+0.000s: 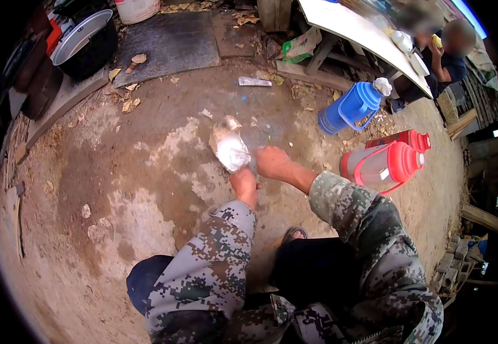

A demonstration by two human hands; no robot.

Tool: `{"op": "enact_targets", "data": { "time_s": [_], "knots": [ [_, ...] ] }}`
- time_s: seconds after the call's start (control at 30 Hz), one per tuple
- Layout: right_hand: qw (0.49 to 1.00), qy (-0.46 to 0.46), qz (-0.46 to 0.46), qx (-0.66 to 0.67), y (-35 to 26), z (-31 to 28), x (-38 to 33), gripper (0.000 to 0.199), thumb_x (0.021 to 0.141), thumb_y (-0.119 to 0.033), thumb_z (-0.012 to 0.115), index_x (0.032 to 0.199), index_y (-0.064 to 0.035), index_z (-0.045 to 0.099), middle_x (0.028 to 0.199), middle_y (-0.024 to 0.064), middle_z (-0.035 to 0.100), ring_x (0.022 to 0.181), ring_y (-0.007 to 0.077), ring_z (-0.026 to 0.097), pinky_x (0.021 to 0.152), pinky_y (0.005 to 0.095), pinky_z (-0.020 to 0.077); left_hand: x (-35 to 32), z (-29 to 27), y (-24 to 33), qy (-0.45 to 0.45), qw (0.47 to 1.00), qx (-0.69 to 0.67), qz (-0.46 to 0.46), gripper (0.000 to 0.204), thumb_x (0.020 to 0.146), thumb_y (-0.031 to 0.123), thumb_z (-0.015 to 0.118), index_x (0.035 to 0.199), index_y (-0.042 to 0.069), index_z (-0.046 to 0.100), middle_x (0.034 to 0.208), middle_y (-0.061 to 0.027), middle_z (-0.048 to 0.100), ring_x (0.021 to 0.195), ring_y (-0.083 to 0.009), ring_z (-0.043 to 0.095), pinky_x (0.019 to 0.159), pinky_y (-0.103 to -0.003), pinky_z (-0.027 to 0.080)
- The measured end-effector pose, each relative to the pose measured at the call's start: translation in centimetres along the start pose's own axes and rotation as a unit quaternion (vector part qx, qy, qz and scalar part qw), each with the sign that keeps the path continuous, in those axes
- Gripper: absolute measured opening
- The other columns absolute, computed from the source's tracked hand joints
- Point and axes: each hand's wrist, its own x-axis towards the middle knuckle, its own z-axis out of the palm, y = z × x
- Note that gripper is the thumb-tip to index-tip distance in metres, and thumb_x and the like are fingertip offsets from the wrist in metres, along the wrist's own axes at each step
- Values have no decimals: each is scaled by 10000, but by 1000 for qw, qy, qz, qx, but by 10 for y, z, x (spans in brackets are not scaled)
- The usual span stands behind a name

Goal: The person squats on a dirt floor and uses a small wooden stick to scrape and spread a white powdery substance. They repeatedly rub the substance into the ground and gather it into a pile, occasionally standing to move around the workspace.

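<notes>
In the middle of the view, over the dirt floor, is a rounded tan scoop (233, 152), shaped like a gourd dipper, with a bright white inside. My left hand (245, 184) is closed on its near end. Close to its right side, my right hand (274, 163) is a closed fist. Something thin seems to run from that fist toward the white hollow, but it is too blurred to name. Both forearms wear camouflage sleeves.
A blue thermos flask (346, 109) and two red ones, a nearer flask (381, 165) and a farther flask (401, 141), are at right. A white-topped table (346, 28) stands behind, with people beside it. A black pot (91, 49) is at far left, near a dark board (171, 43).
</notes>
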Motion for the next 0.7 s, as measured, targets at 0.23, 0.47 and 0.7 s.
{"op": "enact_targets", "data": {
  "time_s": [0.23,0.47,0.7],
  "knots": [
    [999,-3,-8,-32,-3,-1,-2,270,811,-119,588,1039,-31,704,1000,227,719,970,396,699,850,489,561,-11,3,2,28,999,14,-6,399,956,229,519,1121,-115,635,1055,-204,666,710,-270,658,398,-369,508],
    [999,17,-20,-42,-1,2,-8,251,829,-127,577,1024,-29,701,959,227,719,928,399,704,820,487,564,-8,2,-1,3,1000,5,-9,378,968,220,506,1103,-109,634,1020,-187,654,697,-263,639,392,-361,491],
    [999,4,-10,-46,-7,-9,-24,247,839,-126,581,1041,-41,695,1023,234,704,995,396,685,861,472,551,5,-8,3,-10,999,3,-31,285,956,192,499,1081,-32,620,862,-108,593,647,-215,547,440,-379,472]
  ]
}}
